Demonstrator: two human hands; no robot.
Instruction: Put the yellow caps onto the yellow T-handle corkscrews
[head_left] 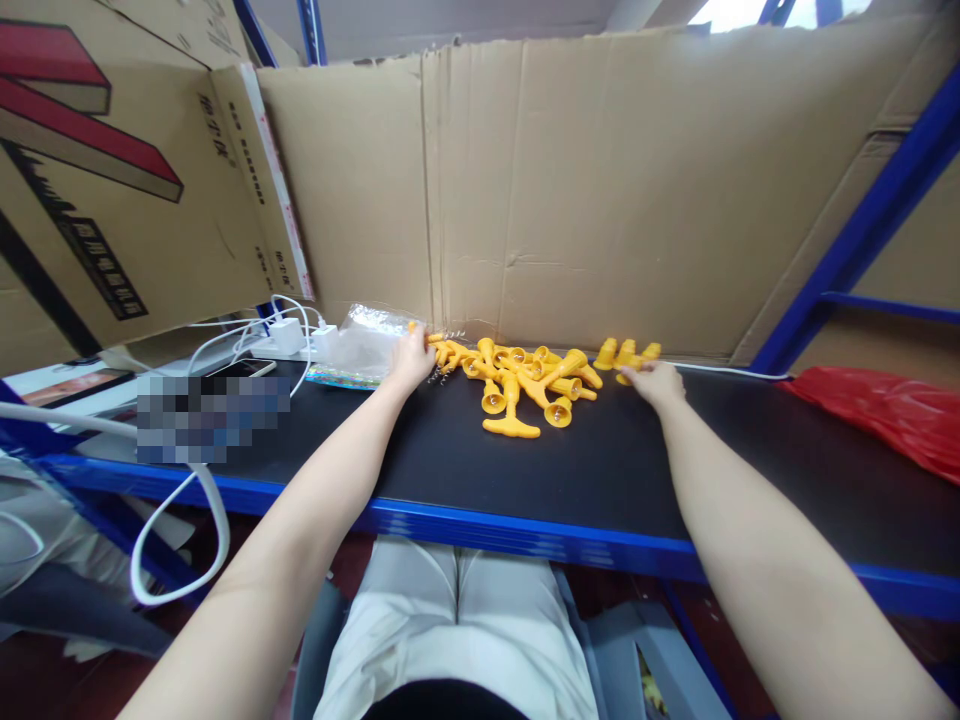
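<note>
A heap of yellow plastic parts (525, 380) is flanked by both hands on the worktop (600, 470). A part at the heap's edge is touched by the left hand (411, 360) and the right hand (654, 381); whether either is clenched cannot be told. Loose pieces could be knocked toward the clear bag (364, 345) beside the left hand.

Both hands (411, 358) (outstretched) at yellow parts (525, 378)
</note>
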